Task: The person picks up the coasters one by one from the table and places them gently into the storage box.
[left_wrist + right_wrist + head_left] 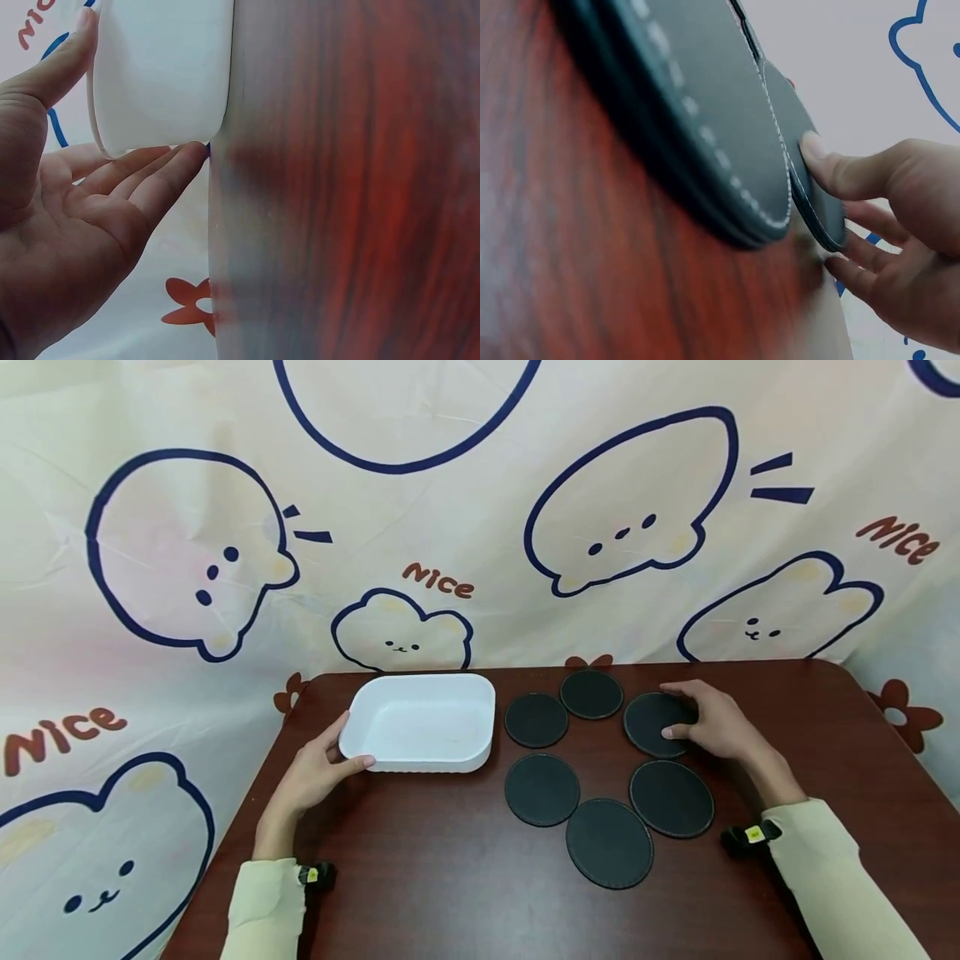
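Observation:
A white rectangular plastic box (pixel 420 723), open at the top, stands at the back left of the table. My left hand (pixel 315 768) holds its left end, thumb at the front corner of the rim; in the left wrist view the fingers (pixel 161 180) touch the end wall. My right hand (pixel 716 721) grips a round black coaster (pixel 649 723) at the back right. In the right wrist view its thumb (pixel 832 161) presses the coaster's top face, and the other fingers are at its far edge. A nearer coaster (pixel 712 97) with white stitching fills much of that view.
Several other black coasters lie in a loose ring: back (pixel 592 694), back left (pixel 536 720), left (pixel 542 789), front (pixel 609 843) and right (pixel 672 799). The brown wooden table (pixel 450 877) ends at a cartoon-printed curtain (pixel 495 527) behind.

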Demonstrator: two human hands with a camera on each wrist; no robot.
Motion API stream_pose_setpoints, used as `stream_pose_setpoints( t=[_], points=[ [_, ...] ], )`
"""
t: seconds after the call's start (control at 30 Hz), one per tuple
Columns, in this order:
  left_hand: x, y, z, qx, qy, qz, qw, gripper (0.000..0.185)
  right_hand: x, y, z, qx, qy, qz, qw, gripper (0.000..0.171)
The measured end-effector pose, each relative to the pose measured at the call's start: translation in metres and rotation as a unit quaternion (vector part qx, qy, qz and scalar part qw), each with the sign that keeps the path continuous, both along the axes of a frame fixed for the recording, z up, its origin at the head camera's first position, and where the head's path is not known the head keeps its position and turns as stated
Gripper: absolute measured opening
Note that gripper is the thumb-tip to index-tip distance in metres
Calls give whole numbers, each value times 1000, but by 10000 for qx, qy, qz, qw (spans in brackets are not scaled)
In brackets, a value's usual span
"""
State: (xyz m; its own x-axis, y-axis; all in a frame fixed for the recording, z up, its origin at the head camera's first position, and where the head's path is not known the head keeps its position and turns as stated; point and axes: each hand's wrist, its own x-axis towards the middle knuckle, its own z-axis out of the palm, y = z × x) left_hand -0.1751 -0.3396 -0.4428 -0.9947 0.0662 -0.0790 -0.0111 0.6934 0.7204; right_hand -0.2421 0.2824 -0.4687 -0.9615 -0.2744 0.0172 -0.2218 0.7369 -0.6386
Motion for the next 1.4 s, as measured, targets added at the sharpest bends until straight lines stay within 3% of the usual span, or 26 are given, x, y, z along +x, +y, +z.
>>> stream_pose_setpoints(
  t=[0.23, 0.4, 0.63, 0.87, 1.1, 1.23, 1.4],
  points=[
    [0, 1, 0, 30, -31, 50, 10000, 107, 2, 3, 10, 145, 3, -895, 9959, 79],
    [0, 1, -1, 99, -44, 70, 9999, 106, 5, 9, 16, 129, -228, -1136, 9932, 70],
    [-2, 1, -2, 238, -75, 191, 9995, 106, 7, 13, 20, -499, -505, -1249, 9896, 53],
    [-3, 1, -2, 255, -41, 286, 9993, 105, 12, 17, 24, -1193, -906, -1212, 9813, 55],
    [-2, 0, -1, 238, -172, 424, 9987, 108, 14, 15, 26, -2016, -1362, -1165, 9629, 58],
    [-2, -1, -2, 188, -118, 387, 9990, 106, 15, 14, 26, -2509, -1590, -1077, 9488, 63],
    [1, -2, -2, 182, -29, 333, 9993, 106, 15, 10, 25, -2861, -1737, -848, 9385, 65]
  ],
)
